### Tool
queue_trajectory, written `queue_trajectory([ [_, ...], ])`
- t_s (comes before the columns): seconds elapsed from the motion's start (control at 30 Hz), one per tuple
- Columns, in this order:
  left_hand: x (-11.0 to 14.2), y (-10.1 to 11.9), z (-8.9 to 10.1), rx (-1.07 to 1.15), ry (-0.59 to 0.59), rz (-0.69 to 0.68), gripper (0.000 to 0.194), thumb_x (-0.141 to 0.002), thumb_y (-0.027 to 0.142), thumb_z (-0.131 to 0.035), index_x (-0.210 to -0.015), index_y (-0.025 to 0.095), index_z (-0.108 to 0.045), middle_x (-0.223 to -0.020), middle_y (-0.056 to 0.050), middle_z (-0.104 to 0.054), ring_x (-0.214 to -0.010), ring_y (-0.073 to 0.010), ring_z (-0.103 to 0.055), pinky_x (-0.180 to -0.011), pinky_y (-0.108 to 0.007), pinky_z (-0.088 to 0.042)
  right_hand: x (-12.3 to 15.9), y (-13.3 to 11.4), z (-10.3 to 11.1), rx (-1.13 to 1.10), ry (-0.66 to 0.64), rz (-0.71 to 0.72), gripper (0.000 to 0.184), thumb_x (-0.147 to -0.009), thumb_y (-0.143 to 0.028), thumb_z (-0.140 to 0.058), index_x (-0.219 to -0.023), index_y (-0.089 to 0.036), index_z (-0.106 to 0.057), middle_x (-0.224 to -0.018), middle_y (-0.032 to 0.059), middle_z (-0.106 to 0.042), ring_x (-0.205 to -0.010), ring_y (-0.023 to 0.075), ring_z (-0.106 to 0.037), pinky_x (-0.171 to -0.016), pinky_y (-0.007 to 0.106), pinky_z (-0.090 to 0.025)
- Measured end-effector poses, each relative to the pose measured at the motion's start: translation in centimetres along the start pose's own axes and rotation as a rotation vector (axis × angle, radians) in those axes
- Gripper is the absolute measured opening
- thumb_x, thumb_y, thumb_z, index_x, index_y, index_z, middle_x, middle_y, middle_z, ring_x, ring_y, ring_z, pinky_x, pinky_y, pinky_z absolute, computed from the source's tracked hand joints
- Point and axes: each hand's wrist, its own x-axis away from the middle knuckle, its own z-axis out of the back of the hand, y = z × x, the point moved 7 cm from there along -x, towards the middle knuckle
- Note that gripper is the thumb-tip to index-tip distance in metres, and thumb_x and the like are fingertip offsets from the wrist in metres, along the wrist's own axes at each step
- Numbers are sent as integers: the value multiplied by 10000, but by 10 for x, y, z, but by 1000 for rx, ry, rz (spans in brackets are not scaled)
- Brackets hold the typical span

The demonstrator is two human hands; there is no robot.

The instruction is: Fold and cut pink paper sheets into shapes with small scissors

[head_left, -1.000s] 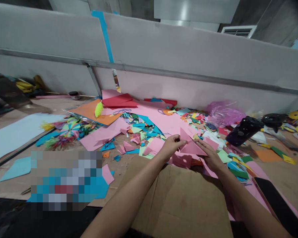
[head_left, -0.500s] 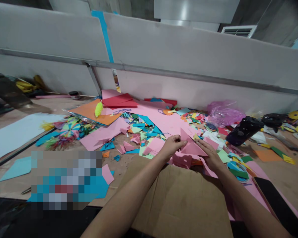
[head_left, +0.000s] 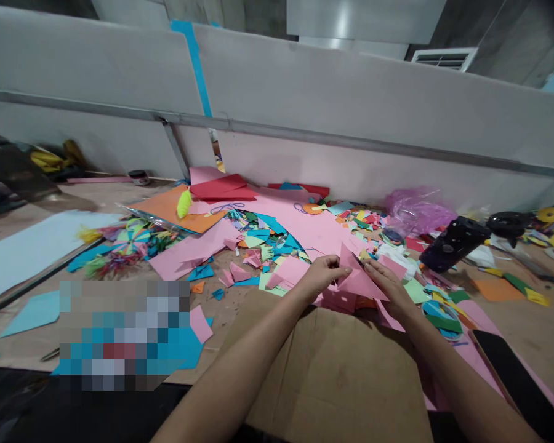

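Note:
Between both hands I hold a folded pink paper (head_left: 357, 278), a triangle shape with its point up, above the far edge of a brown cardboard sheet (head_left: 337, 375). My left hand (head_left: 322, 277) pinches its left edge between thumb and fingers. On the right side, my right hand (head_left: 385, 283) grips the paper, its fingers along the sloping edge. Pink paper pieces (head_left: 335, 299) lie below the hands. Behind them spreads a large pink sheet (head_left: 311, 224) among many small coloured scraps.
A dark patterned cylinder (head_left: 455, 243) and a purple plastic bag (head_left: 418, 209) lie back right. Near my right forearm are a tape roll (head_left: 443, 320) and a phone (head_left: 517, 375). A white partition (head_left: 373, 104) stands behind. Orange paper (head_left: 166, 206) lies back left.
The pink paper has tilted and shifted slightly right and down, its tip leaning more upright. My hands have stayed on it with small finger movements.

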Motion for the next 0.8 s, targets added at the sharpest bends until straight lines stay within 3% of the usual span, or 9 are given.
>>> queue_trajectory([
  [0.3, 0, -2, -4, 2, -52, 23, 353, -615, 435, -751, -649, 158, -534, -566, 44, -488, -530, -86, -445, -537, -232, -326, -1, -1, -3, -69, 1, -57, 329, -854, -558, -619, -917, -246, -703, -977, 37, -682, -994, 254, -611, -880, 344, -476],
  [0.53, -3, -5, 3, 23, -6, 16, 350, -615, 424, -752, -658, 155, -532, -579, 45, -484, -549, -85, -429, -557, -233, -321, -7, 26, 1, -148, 41, -152, 382, -863, -579, -595, -1020, -243, -681, -837, 25, -659, -816, 212, -621, -676, 289, -474],
  [0.63, -5, -4, 10, 25, 38, 6, 338, -628, 427, -738, -709, 149, -564, -612, 38, -497, -557, -85, -424, -562, -235, -319, -12, 35, 10, 36, 64, -147, 399, -877, -582, -545, -1002, -225, -674, -811, 35, -662, -755, 212, -608, -637, 297, -448],
  [0.8, -7, -1, 20, 13, 99, -39, 332, -658, 439, -702, -682, 170, -508, -603, 48, -448, -560, -87, -401, -564, -240, -317, -17, 33, 25, 655, 130, -75, 321, -895, -470, -516, -973, -212, -690, -895, 90, -703, -819, 266, -608, -687, 342, -416],
])
